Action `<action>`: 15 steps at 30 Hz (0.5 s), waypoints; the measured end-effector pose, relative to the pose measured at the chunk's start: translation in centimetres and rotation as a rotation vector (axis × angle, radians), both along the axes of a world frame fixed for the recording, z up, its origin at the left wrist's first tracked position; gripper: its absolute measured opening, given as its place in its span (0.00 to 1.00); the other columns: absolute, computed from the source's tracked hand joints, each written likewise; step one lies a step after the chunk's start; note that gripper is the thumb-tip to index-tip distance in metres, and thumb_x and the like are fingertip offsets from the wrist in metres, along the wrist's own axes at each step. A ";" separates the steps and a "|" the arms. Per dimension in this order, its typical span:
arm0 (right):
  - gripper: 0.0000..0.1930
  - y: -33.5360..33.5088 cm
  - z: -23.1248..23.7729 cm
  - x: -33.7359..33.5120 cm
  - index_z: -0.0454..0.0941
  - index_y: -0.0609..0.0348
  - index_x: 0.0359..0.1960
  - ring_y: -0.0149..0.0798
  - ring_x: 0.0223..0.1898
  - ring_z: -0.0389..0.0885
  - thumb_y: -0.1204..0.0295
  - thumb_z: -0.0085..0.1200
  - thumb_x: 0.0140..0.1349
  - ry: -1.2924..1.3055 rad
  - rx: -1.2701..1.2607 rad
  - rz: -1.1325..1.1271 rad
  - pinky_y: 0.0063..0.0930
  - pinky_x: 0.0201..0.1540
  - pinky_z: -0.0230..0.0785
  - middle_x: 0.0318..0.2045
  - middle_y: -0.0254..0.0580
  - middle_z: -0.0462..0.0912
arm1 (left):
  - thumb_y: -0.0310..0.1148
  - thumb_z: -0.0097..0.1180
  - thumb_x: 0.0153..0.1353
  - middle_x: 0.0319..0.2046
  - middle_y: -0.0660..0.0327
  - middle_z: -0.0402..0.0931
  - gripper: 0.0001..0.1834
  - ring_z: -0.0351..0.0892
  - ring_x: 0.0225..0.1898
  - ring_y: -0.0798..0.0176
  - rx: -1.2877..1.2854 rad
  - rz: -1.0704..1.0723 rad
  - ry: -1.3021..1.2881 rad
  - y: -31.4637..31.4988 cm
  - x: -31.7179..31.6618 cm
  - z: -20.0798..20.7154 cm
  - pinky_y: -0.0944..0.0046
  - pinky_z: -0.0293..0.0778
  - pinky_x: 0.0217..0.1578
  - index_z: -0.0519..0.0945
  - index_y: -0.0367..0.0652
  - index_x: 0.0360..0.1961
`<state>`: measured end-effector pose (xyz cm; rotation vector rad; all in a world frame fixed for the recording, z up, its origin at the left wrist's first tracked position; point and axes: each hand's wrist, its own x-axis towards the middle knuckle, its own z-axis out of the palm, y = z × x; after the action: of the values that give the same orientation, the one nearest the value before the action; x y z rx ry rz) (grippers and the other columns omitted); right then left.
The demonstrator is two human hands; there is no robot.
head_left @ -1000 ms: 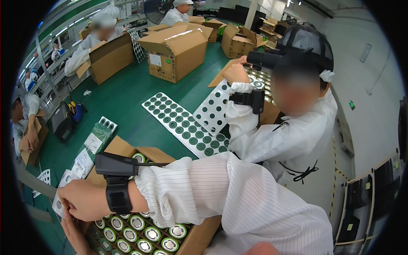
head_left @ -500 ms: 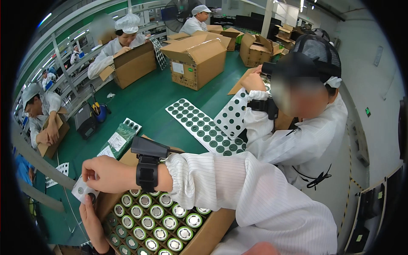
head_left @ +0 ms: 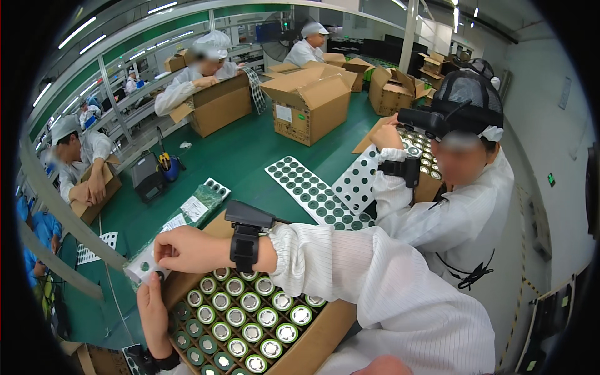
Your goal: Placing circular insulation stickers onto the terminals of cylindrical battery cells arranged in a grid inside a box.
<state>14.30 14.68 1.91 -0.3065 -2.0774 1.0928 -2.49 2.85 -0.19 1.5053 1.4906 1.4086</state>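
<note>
A strip of white backing with round dark-green stickers, a sticker sheet (head_left: 141, 267), is held at the left edge of an open carton. My left hand (head_left: 153, 307) comes up from below, its fingertips closed on the sheet's near edge beside a dark round sticker. My right hand (head_left: 192, 249) reaches across from the right, fingers curled in a pinch over the sheet; what lies between its fingertips is hidden. Under my right forearm, the carton (head_left: 334, 331) holds rows of upright cylindrical battery cells (head_left: 252, 332) in a cardboard grid. Cells (head_left: 195, 329) along its left side have dark-green rings on top.
Beyond the carton lie a green plastic packet (head_left: 203, 203) and a large sheet of green rings (head_left: 306, 187). A co-worker (head_left: 462, 187) works close on the right; others handle boxes farther back. A closed-up brown box (head_left: 312, 112) and a dark case (head_left: 149, 178) stand on the green table.
The whole view has shifted, so the scene sits farther right in the picture. Both my hands stay at the sticker sheet, and more of my left wrist shows.
</note>
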 end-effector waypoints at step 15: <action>0.10 0.2 -0.8 0.7 0.79 0.62 0.33 0.30 0.28 0.79 0.66 0.58 0.60 -0.185 -0.048 0.046 0.26 0.33 0.71 0.25 0.38 0.82 | 0.36 0.42 0.72 0.37 0.46 0.80 0.17 0.80 0.39 0.52 0.117 -0.084 0.330 0.7 0.6 -0.3 0.59 0.71 0.42 0.77 0.31 0.45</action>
<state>15.05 14.92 1.07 -0.3978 -2.2330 1.1814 -1.90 3.53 -0.49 1.9250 1.5343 1.2615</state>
